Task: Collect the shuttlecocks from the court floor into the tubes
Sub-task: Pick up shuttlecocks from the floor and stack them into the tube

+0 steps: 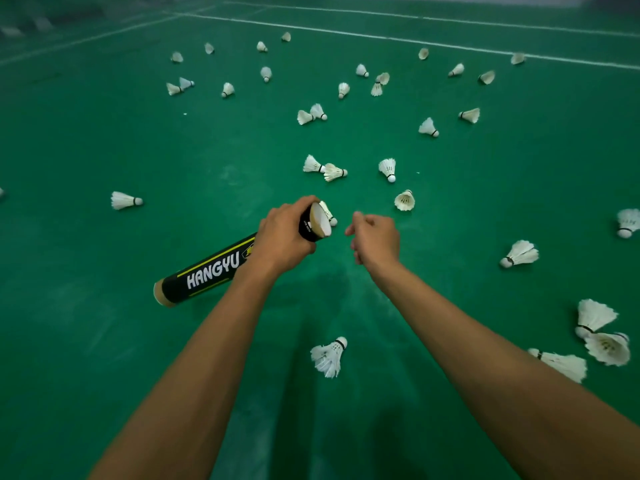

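My left hand (287,233) grips a black tube (207,271) marked HANGYU near its open mouth, which points right. White shows inside the mouth, and one shuttlecock (327,213) lies just behind its rim. My right hand (375,239) hovers a little right of the mouth with loosely curled fingers and holds nothing. Several white shuttlecocks are scattered on the green court floor (104,133). The nearest are one (329,356) between my forearms and one (404,200) just beyond my right hand.
A cluster of shuttlecocks (602,337) lies at the right edge, and a single one (125,200) lies at the left. White court lines (381,38) run across the far floor. Bare green floor stretches out on the left side.
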Motion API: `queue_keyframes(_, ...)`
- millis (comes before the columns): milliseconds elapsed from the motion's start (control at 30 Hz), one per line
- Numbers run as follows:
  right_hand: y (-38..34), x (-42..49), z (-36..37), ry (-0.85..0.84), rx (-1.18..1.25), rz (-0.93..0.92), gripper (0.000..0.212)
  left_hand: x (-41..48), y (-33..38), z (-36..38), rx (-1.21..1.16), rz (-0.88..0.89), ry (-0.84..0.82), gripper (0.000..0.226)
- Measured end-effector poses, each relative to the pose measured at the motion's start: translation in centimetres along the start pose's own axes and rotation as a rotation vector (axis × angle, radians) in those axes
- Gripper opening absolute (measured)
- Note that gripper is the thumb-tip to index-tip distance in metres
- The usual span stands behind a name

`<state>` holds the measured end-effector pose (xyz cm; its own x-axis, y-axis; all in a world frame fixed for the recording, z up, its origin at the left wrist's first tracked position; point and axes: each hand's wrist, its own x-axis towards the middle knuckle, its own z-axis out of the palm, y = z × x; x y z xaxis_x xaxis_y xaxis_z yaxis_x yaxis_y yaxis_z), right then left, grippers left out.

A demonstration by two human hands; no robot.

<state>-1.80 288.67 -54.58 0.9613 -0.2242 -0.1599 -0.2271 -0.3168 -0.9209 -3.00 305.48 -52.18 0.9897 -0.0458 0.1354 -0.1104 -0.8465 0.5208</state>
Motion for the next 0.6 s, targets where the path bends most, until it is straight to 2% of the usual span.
queue_keyframes(33,1.3,0.2,0.7,-0.062,-0.148,0.015,0.026,-0.2,-0.5,0.2,0.023,-0.024,0.004,0.081)
queue_keyframes(100,3.4,-0.7,1.7,-0.404,-0.533,0.037,0.011,-0.5,-1.4,0.6,0.062,-0.061,0.017,0.080)
queue_keyframes(167,5.7,-1.9,2.8,-0.682,-0.867,0.012,0.047,-0.7,-2.0,0.9,0.081,-0.076,0.017,0.080)
queue_keyframes(233,8.2,-3.0,3.8,-0.804,-0.956,0.010,0.072,-0.7,-2.2,1.3,0.075,-0.084,0.007,0.082)
queue_keyframes(300,10.8,-3.6,4.7,-0.841,-0.923,0.018,0.079,-0.7,-2.2,1.7,0.055,-0.086,-0.002,0.082)
queue_keyframes(367,12.5,-4.0,4.9,-0.857,-0.925,0.029,0.075,-0.7,-2.0,2.0,0.029,-0.079,0.004,0.082)
queue_keyframes(467,14.0,-4.6,4.8,-0.825,-0.941,-0.005,0.050,-0.4,-1.6,2.2,-0.004,-0.074,0.019,0.082)
queue_keyframes(533,14.5,-4.7,4.6,-0.735,-0.898,-0.014,0.031,-0.3,-1.3,2.0,-0.018,-0.059,0.042,0.080)
queue_keyframes(600,14.0,-4.2,4.2,-0.560,-0.754,0.034,0.026,-0.2,-1.0,1.7,-0.021,-0.040,0.063,0.079)
